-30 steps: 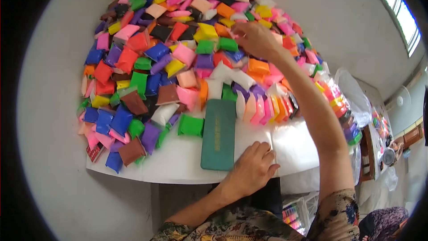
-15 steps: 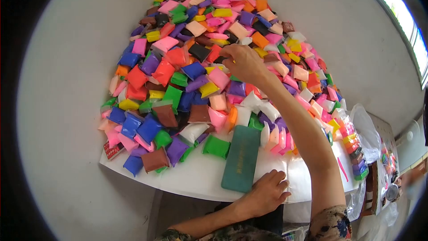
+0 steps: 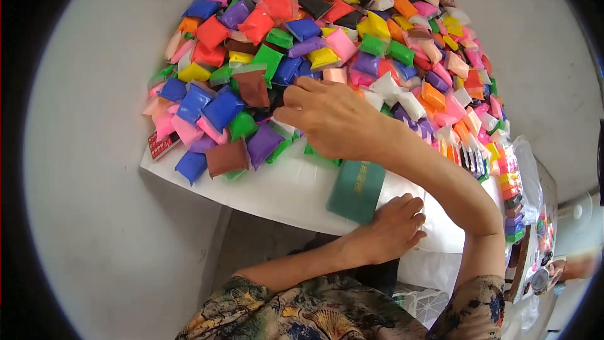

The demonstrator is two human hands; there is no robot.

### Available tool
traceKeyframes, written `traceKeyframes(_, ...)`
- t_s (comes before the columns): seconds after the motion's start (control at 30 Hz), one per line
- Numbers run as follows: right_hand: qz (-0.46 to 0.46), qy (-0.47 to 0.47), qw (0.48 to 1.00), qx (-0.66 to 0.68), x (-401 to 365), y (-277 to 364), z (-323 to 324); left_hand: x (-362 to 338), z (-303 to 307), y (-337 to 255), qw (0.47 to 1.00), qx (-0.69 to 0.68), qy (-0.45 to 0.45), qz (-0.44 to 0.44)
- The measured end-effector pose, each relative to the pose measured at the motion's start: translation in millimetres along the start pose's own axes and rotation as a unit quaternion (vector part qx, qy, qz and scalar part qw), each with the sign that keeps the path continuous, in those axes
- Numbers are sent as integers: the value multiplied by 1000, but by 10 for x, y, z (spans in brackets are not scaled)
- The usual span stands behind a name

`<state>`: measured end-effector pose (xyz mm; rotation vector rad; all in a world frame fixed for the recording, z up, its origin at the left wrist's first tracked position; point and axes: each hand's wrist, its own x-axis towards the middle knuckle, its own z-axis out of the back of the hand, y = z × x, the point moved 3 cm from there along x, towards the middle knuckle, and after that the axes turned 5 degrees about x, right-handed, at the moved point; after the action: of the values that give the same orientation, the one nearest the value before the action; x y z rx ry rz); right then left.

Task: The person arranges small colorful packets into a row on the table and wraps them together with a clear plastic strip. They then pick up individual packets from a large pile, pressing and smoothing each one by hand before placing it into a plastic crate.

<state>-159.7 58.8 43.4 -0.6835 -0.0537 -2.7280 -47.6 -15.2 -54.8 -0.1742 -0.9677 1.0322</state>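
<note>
My right hand (image 3: 330, 116) is over the near part of a heap of small coloured packets (image 3: 223, 108). Its fingers are bent together beside a brown packet (image 3: 253, 90) and a purple packet (image 3: 264, 145); whatever they grip is hidden. Below that hand lies a flat green box (image 3: 357, 192) with gold lettering, its upper end partly covered by the hand and forearm. My left hand (image 3: 395, 228) rests on the white tabletop at the box's lower right corner, with loosely bent fingers slightly apart and nothing in them.
The packets sit on a white table (image 3: 277, 195) against pale walls. Stacked packets in clear wrapping (image 3: 513, 198) stand at the right edge beside a clear plastic bag (image 3: 530, 170). Farther right, part of another person's hand (image 3: 553, 272) shows. A red box (image 3: 162, 146) lies at the left edge.
My right hand has come down from the middle of the heap toward its near side. The view has tilted downward. My left hand stays beside the green box.
</note>
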Motion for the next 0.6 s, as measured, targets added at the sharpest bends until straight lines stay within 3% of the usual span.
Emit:
traceKeyframes(0.1,15,21,996,-89,-42,-32,-196,18,55,-34,999,10,30,9)
traceKeyframes(0.2,55,17,993,-101,-7,-49,-182,1,12,-4,1000,10,-1,-6)
traceKeyframes(0.3,-25,-74,996,37,-87,-15,210,1,28,11,1000,-9,21,10)
traceKeyframes(0.33,-108,-102,979,138,-175,28,347,6,64,20,999,-15,15,24)
traceKeyframes(0.4,-284,-166,891,314,-601,227,633,43,77,-28,998,-44,21,35)
traceKeyframes(0.43,-344,-152,846,377,-805,289,702,37,94,-37,999,-43,-28,10)
traceKeyframes(0.6,-497,-333,603,528,-1917,586,760,40,202,-170,995,-79,-60,-29)
